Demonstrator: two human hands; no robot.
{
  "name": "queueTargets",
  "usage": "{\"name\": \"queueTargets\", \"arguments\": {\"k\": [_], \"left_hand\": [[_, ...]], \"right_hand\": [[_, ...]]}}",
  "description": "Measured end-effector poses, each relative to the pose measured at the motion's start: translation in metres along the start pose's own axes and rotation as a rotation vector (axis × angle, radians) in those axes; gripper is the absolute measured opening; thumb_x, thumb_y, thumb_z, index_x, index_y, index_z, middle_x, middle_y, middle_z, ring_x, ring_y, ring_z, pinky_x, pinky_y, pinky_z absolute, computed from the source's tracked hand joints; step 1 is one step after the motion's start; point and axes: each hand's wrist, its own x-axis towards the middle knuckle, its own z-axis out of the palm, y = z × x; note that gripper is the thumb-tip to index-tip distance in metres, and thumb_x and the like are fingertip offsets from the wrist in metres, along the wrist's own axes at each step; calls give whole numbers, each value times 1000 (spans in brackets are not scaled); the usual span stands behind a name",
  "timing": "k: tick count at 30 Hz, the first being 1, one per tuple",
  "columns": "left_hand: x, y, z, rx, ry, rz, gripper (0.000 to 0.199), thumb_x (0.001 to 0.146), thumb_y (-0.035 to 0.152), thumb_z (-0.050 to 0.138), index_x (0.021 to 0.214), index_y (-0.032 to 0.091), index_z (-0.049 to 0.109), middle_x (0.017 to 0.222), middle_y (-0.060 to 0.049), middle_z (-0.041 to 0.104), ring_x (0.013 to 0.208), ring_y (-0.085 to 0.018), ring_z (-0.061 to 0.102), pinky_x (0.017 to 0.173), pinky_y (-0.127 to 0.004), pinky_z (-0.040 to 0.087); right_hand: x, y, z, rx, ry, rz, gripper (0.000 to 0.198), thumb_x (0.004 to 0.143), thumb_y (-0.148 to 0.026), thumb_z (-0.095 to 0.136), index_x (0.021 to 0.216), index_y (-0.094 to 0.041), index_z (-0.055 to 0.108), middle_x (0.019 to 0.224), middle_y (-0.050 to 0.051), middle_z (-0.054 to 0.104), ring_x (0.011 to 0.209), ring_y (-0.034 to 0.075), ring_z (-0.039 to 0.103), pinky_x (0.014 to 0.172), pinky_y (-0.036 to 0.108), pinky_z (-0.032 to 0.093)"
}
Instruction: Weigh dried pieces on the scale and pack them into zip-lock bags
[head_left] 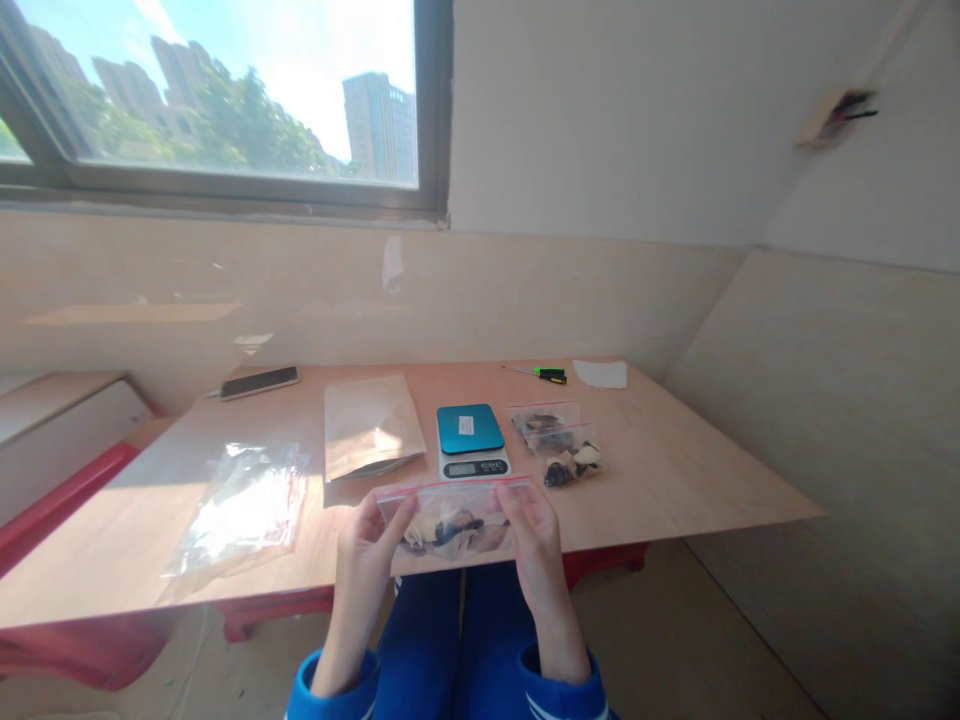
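Note:
Between my two hands a clear zip bag (457, 525) with a red seal line is held by its top corners. Dark and pale dried pieces show inside it. My left hand (375, 530) pinches the left end of the seal, thumb in front. At the other end, my right hand (531, 520) grips the seal the same way. Just beyond the bag sits a kitchen scale (470, 430) with a blue top plate and a small display. To its right, filled zip bags (571, 462) of similar dried pieces lie overlapping on the table.
A kraft paper pouch (373, 425) lies left of the scale. Farther left are flat clear bags (244, 510) and a phone (259, 383). Screwdrivers (551, 375) and a white paper piece (600, 374) lie at the back of the wooden table (675, 470). Red stools (277, 605) stand below.

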Motion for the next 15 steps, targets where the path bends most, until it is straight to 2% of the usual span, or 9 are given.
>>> {"name": "queueTargets", "arguments": {"k": [10, 15], "left_hand": [[1, 0, -1, 43, 2, 33, 25, 71, 42, 70, 75, 17, 68, 61, 0, 65, 59, -14, 58, 57, -24, 50], [0, 0, -3, 19, -38, 31, 26, 72, 44, 70, 77, 18, 69, 68, -1, 69, 68, -17, 64, 64, -26, 52]], "right_hand": [[0, -1, 0, -6, -13, -5, 23, 80, -40, 67, 70, -20, 60, 69, -2, 60, 70, 14, 58, 77, 27, 48], [0, 0, -1, -17, 7, -30, 21, 81, -40, 66, 74, -21, 60, 69, -2, 60, 72, 15, 59, 77, 28, 47]]}}
